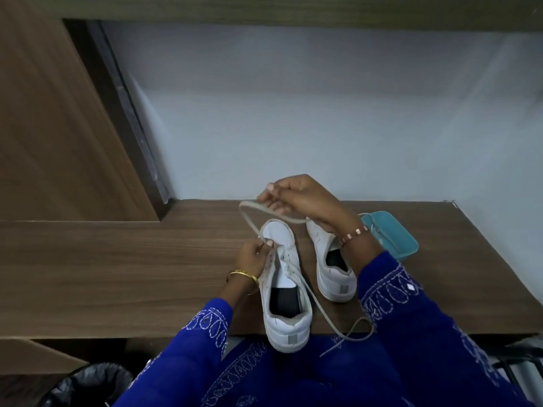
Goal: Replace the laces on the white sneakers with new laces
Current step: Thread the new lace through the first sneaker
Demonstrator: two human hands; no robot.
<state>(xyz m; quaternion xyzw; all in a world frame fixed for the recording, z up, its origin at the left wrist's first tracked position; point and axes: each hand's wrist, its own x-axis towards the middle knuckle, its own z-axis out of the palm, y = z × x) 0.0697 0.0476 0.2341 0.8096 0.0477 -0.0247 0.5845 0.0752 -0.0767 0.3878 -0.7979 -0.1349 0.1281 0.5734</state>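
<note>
The near sneaker point(286, 292) is standing on the table point(117, 259) with its heel overhanging the near edge, toe pointing far. One end of the lace point(320, 306) is trailing from its eyelets to the right, over the table edge and onto the lap. A pull on the lace could, in all likelihood, drag this sneaker off the edge, since little of the heel is being supported.

The left hand point(252, 257) is being held at the left eyelet row near the toe, where the lace is being pinched between fingertips. Beyond it, the right hand point(296, 198) is being raised above the toes, clamped on the same lace; a slack loop is hanging between the two hands, which are well apart. If the loop is being drawn too quickly, it could twist or snag at an eyelet, and the trailing end could be pulled out on the other side.

The second sneaker point(332, 265) is standing just right of the first, partly hidden by the right forearm; no lace can be seen on it. A teal pouch point(390, 233) is lying at the far right, near the right wrist, where it could be knocked.
</note>
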